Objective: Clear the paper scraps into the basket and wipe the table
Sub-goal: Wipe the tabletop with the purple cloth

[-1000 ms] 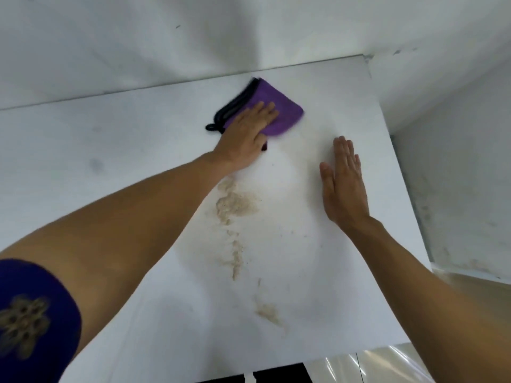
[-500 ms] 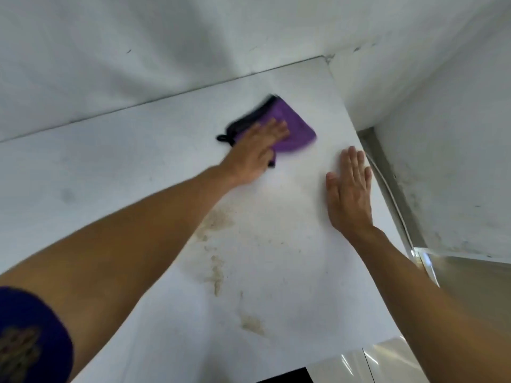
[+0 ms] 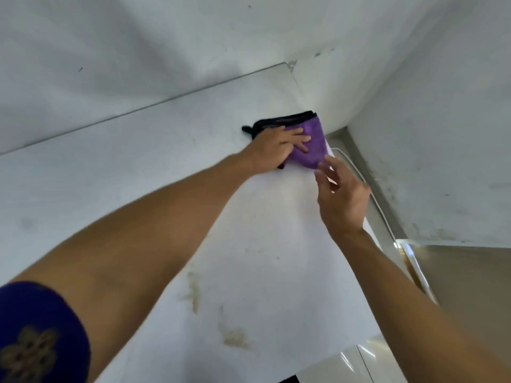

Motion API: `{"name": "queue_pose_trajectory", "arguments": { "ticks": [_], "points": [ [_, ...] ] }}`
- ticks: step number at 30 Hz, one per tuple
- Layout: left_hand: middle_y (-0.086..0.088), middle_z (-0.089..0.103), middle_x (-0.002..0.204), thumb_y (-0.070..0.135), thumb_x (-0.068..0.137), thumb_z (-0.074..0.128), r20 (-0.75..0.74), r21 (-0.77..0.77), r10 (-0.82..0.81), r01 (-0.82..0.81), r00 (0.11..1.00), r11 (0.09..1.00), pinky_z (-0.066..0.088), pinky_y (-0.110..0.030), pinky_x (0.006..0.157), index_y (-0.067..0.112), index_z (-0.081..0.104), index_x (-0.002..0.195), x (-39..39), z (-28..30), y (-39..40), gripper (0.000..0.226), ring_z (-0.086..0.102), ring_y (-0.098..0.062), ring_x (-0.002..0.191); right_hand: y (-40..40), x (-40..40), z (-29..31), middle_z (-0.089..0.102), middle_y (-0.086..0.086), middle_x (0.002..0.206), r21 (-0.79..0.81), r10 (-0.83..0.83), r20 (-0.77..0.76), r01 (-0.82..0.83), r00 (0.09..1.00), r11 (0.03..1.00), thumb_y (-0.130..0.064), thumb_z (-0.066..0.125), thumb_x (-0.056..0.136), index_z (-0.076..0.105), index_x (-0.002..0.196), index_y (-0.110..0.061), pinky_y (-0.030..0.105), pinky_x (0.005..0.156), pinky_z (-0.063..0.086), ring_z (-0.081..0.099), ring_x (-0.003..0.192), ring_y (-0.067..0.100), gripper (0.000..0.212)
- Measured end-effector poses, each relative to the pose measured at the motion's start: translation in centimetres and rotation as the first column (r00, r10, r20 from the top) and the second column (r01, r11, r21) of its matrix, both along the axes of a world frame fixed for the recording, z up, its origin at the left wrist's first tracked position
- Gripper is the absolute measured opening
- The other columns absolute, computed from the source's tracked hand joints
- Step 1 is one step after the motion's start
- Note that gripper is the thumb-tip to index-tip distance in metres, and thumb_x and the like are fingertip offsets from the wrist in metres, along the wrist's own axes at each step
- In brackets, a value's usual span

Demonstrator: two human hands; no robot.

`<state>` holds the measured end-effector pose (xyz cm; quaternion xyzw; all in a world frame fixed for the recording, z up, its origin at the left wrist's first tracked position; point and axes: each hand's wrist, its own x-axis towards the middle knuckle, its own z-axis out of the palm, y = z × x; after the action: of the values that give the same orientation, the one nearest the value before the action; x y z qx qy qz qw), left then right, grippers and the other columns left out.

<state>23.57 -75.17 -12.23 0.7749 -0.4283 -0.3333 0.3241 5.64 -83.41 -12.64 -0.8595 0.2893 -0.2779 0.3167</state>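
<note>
Flat under the left hand's [image 3: 272, 150] straight fingers, the purple cloth [image 3: 309, 145] runs toward the table's [image 3: 276, 244] right edge; right hand [image 3: 341, 197] beside it, loosely spread, empty; brown stains [image 3: 193, 291] nearer.

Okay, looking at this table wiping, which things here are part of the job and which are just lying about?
Part of the job:
purple cloth, pressed flat under the left hand
white table
brown stains near its front edge
right hand, raised beside the cloth, holding nothing

Just lying about:
white cable past the table's right edge
wall
</note>
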Motion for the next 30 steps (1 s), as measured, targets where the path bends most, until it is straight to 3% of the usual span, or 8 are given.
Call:
{"name": "queue_pose_trajectory", "arguments": {
  "ticks": [3,6,9,12,15,19,23,30],
  "points": [
    [-0.003,0.063,0.136,0.008,0.072,0.045,-0.089,-0.042,0.144,-0.148,0.986,0.988,0.018,-0.008,0.112,0.013,0.077,0.107,2.7,3.3,2.2,0.047,0.04,-0.006,0.139,0.2,2.9,1.4,0.071,0.006,0.09,-0.239,0.114,0.022,-0.105,0.993,0.965,-0.014,0.067,0.091,0.07,0.092,-0.006,0.033,0.066,0.053,0.066,0.076,0.021,0.008],
    [0.002,0.063,0.136,0.007,0.071,0.045,-0.098,-0.164,0.42,-0.431,0.902,0.887,0.026,-0.025,0.119,0.016,0.072,0.112,3.5,3.9,8.3,0.05,0.038,-0.004,0.139,0.7,7.4,1.1,0.053,0.007,0.144,-0.278,0.314,-0.29,-0.393,0.904,0.877,-0.02,0.059,0.094,0.062,0.128,-0.014,0.044,0.104,0.044,0.049,0.131,0.031,0.035],
    [-0.006,0.06,0.138,0.008,0.08,0.043,0.22,-0.151,0.59,-0.571,0.777,0.807,0.029,-0.043,0.119,0.009,0.065,0.121,2.6,1.0,16.6,0.047,0.043,-0.026,0.139,1.8,10.0,-0.8,0.013,-0.001,0.166,-0.15,0.41,-0.603,-0.602,0.685,0.784,-0.042,0.043,0.102,0.03,0.155,-0.032,0.05,0.122,0.013,0.008,0.154,0.023,0.055],
    [-0.016,0.047,0.15,0.013,0.09,0.036,0.51,-0.04,0.571,-0.645,0.644,0.763,0.022,-0.049,0.121,0.007,0.058,0.131,1.9,-2.2,23.3,0.047,0.036,-0.038,0.141,4.3,11.2,-1.3,0.031,0.01,0.159,-0.243,0.236,-0.655,-0.496,0.718,0.833,-0.058,0.039,0.098,0.036,0.152,-0.029,0.051,0.114,0.025,0.028,0.144,0.033,0.061],
    [-0.013,0.048,0.149,0.019,0.099,0.031,0.614,-0.098,0.561,-0.652,0.555,0.752,0.019,-0.049,0.121,0.009,0.055,0.135,2.2,-3.7,27.8,0.044,0.041,-0.033,0.138,6.0,12.3,-0.4,0.04,0.016,0.147,-0.326,0.196,-0.604,-0.464,0.772,0.824,-0.059,0.034,0.099,0.044,0.147,-0.024,0.05,0.105,0.032,0.038,0.132,0.036,0.06],
    [-0.013,0.054,0.14,0.018,0.1,0.034,0.577,-0.191,0.632,-0.667,0.518,0.72,0.017,-0.047,0.123,0.004,0.055,0.133,2.8,-4.1,28.5,0.041,0.046,-0.029,0.132,3.8,13.1,-2.1,0.013,0.003,0.166,-0.213,0.36,-0.615,-0.588,0.701,0.781,-0.043,0.025,0.104,0.024,0.156,-0.031,0.049,0.123,0.012,0.007,0.153,0.027,0.053],
    [-0.014,0.055,0.137,0.019,0.1,0.035,0.573,-0.229,0.641,-0.652,0.51,0.723,0.013,-0.046,0.125,0.002,0.057,0.13,2.7,-4.2,28.5,0.04,0.047,-0.029,0.132,5.3,18.3,-2.0,0.012,0.02,0.164,-0.22,0.108,-0.651,-0.322,0.752,0.921,-0.013,0.044,0.094,0.022,0.155,-0.004,0.046,0.125,0.0,0.003,0.153,0.034,0.066],
    [-0.009,0.058,0.132,0.021,0.102,0.029,0.363,-0.351,0.816,-0.745,0.45,0.567,0.011,-0.036,0.126,0.003,0.054,0.131,2.6,-4.4,28.9,0.042,0.05,-0.019,0.127,16.8,23.0,-2.3,0.051,0.012,0.146,0.067,0.663,-0.252,-0.67,0.705,0.739,0.002,0.047,0.07,0.064,0.13,-0.004,0.035,0.121,0.026,0.041,0.142,0.025,0.063]
  ]
}}
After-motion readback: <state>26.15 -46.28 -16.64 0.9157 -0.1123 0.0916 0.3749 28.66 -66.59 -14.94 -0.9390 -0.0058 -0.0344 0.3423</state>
